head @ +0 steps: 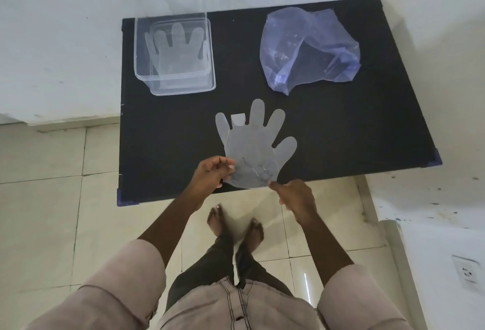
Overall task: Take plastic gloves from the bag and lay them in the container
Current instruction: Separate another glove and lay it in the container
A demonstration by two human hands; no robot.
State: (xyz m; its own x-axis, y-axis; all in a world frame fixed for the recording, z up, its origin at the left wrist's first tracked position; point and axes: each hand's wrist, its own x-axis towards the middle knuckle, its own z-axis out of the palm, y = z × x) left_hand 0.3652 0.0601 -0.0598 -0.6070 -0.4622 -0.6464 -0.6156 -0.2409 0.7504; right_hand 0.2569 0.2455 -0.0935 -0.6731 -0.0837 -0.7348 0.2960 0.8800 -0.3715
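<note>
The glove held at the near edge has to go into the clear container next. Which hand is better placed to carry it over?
Probably the left hand: it pinches the glove cuff on the side toward the container, at the table's far left. The right hand holds the cuff's other corner, further away.

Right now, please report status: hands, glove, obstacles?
Left hand and right hand pinching glove cuff. Container holds gloves. Path clear.

Both bare forearms are reaching forward, sleeves rolled above the elbows. The left hand (214,172) is pinching with curled fingers; the right hand (295,194) is pinching with fingertips pointing leftward.
</note>
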